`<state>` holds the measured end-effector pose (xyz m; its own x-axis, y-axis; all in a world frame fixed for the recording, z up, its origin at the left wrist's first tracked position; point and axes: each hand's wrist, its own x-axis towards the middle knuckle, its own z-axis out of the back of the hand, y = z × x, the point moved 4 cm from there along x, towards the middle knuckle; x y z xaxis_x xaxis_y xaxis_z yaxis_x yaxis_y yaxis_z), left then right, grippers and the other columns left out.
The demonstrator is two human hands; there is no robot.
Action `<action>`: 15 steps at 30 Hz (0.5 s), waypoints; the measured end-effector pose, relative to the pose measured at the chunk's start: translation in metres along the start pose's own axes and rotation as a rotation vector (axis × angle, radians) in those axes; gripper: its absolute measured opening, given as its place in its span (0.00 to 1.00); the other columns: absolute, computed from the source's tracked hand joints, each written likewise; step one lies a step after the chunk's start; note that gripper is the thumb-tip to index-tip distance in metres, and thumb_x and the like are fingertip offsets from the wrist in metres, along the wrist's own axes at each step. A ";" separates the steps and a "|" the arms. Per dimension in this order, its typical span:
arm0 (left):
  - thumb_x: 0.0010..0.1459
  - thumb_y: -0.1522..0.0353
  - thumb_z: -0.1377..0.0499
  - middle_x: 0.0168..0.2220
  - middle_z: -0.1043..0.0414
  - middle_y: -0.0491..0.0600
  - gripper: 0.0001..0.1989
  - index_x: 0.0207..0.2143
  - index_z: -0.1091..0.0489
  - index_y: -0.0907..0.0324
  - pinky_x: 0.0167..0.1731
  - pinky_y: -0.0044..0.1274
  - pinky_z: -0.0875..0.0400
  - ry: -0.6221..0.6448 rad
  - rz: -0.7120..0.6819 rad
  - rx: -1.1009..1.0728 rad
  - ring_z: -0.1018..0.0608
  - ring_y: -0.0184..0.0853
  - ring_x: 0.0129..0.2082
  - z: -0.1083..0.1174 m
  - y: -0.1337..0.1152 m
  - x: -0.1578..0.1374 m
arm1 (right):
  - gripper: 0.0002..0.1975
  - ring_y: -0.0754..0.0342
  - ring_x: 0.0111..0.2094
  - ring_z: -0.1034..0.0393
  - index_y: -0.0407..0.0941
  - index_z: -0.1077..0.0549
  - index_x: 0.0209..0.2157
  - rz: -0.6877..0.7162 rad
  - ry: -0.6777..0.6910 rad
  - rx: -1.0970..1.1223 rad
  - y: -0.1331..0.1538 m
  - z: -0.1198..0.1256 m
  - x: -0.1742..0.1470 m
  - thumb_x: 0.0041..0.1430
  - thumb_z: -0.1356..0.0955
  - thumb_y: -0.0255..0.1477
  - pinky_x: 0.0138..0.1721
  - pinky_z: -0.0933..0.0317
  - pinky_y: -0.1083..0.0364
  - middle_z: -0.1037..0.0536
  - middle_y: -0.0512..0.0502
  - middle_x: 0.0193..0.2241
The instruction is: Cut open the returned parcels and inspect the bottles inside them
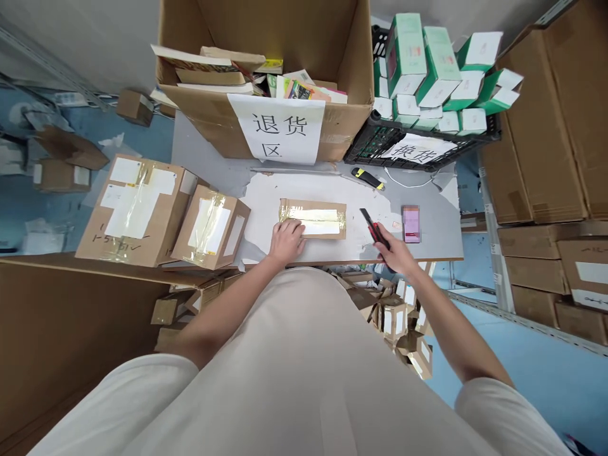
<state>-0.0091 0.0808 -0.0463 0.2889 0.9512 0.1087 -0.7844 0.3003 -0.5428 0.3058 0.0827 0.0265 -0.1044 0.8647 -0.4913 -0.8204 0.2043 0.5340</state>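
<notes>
Partly, the right hand (397,253) hides the knife (375,232).

On a white sheet (278,130) fixed to the front of the large open carton (204,117), the black characters 退货区 can be read, with 退货 set on the upper line and 区 below, while 换货 is shown on the white sheet (420,151) on the side of the black crate (370,140). On the larger taped carton (164,212) at the left, a dark marking is seen that seems to be begun with "1-5", its remainder unclear; the print on the labels of the taped parcel (295,205) and on the phone (411,223) cannot be made out.
</notes>
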 end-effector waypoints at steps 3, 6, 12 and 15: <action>0.50 0.53 0.37 0.55 0.35 0.64 0.32 0.53 0.33 0.59 0.57 0.47 0.49 0.019 0.006 0.057 0.36 0.57 0.58 0.012 0.002 0.018 | 0.37 0.59 0.20 0.32 0.48 0.52 0.68 -0.118 0.001 0.493 -0.005 -0.038 0.002 0.60 0.38 0.40 0.20 0.33 0.55 0.23 0.44 0.42; 0.41 0.46 0.34 0.64 0.49 0.68 0.50 0.61 0.43 0.62 0.59 0.51 0.58 0.055 0.011 0.113 0.48 0.63 0.65 0.021 0.011 0.038 | 0.39 0.61 0.19 0.33 0.48 0.51 0.67 -0.120 0.006 0.663 0.004 -0.061 0.007 0.57 0.36 0.41 0.19 0.34 0.56 0.25 0.43 0.44; 0.35 0.43 0.34 0.65 0.49 0.68 0.59 0.65 0.48 0.63 0.61 0.51 0.60 0.148 0.030 0.095 0.53 0.63 0.66 0.018 0.023 0.051 | 0.38 0.63 0.19 0.35 0.50 0.51 0.67 -0.114 -0.008 0.668 0.010 -0.060 0.012 0.58 0.36 0.41 0.18 0.36 0.59 0.26 0.46 0.39; 0.34 0.42 0.34 0.63 0.46 0.67 0.59 0.64 0.47 0.63 0.61 0.50 0.56 0.127 0.032 0.069 0.51 0.63 0.65 0.016 0.023 0.048 | 0.38 0.63 0.19 0.36 0.50 0.50 0.67 -0.098 0.039 0.663 0.010 -0.059 0.013 0.58 0.36 0.41 0.17 0.36 0.59 0.26 0.47 0.38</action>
<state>-0.0223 0.1346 -0.0406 0.3267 0.9450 -0.0166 -0.8289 0.2780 -0.4854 0.2629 0.0689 -0.0153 -0.0774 0.8133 -0.5767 -0.3094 0.5303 0.7893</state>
